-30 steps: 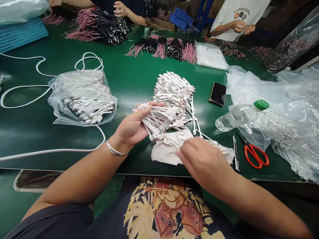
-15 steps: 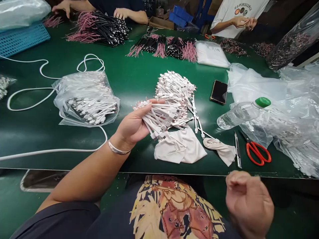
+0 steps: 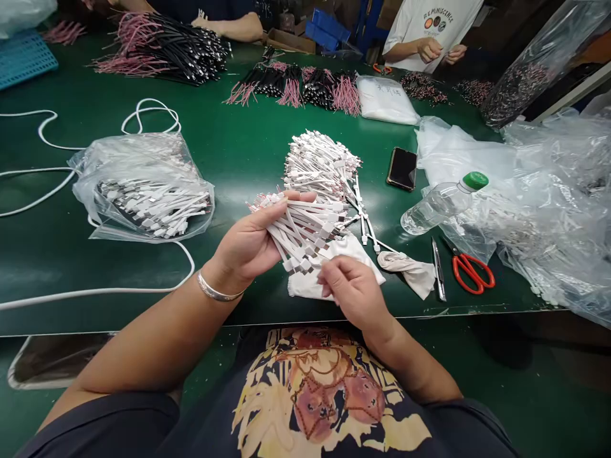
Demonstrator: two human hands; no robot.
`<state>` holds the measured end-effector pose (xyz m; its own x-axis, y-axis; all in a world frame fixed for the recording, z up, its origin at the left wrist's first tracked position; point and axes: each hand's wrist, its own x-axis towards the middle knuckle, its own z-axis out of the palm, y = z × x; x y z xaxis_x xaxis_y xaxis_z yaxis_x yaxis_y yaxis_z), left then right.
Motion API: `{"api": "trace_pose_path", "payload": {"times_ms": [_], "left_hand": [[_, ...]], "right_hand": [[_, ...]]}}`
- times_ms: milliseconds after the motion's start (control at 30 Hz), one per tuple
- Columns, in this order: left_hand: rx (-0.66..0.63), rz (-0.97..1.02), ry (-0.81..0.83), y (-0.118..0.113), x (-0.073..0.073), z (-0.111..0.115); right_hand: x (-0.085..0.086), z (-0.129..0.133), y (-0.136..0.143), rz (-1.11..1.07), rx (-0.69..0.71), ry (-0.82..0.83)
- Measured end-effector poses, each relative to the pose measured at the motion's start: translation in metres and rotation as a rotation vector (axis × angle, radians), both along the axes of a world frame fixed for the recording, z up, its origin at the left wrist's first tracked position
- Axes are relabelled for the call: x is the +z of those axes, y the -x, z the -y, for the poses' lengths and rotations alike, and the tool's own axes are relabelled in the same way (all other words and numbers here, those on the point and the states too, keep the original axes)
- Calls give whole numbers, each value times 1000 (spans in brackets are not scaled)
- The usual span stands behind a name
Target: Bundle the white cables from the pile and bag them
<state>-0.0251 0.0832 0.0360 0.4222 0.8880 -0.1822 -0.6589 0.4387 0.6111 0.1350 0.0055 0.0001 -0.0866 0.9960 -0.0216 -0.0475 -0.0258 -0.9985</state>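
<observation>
My left hand (image 3: 251, 245) grips a thick bundle of short white cables (image 3: 305, 227) above the green table (image 3: 248, 143). My right hand (image 3: 353, 289) sits just below the bundle's near end, fingers curled, its fingertips at the white connectors; whether it pinches one cannot be told. A loose pile of the same white cables (image 3: 317, 162) lies just beyond the bundle. A white cloth (image 3: 344, 251) lies under the bundle, partly hidden by my right hand.
A clear bag of white cables (image 3: 143, 194) lies left, with a long white cord (image 3: 95, 289) around it. A phone (image 3: 402, 168), a plastic bottle (image 3: 442, 203), tweezers (image 3: 438, 270), red scissors (image 3: 470, 267) and plastic bags (image 3: 548, 203) lie right. Black-and-pink cables (image 3: 296, 86) and other people's hands are at the far edge.
My right hand left the cloth, drew back toward my lap, then came up to the bundle's near end. The left hand kept hold of the bundle.
</observation>
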Motion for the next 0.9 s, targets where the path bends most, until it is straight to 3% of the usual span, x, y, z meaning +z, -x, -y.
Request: {"api": "trace_pose_path", "payload": {"times_ms": [67,167,400,900], "left_hand": [[-26,0,10,-2,0,2],[-57,-10,18,-4,-2,5],[-128,-18,16,-7,-12,3],[-119,-30,22,-6,-14,3]], "right_hand": [[-16,3,8,-46,122,155],[-24,1,15,-242,210,270],[-25,0,17,-337,33,262],[-24,1,11,-355,-75,212]]}}
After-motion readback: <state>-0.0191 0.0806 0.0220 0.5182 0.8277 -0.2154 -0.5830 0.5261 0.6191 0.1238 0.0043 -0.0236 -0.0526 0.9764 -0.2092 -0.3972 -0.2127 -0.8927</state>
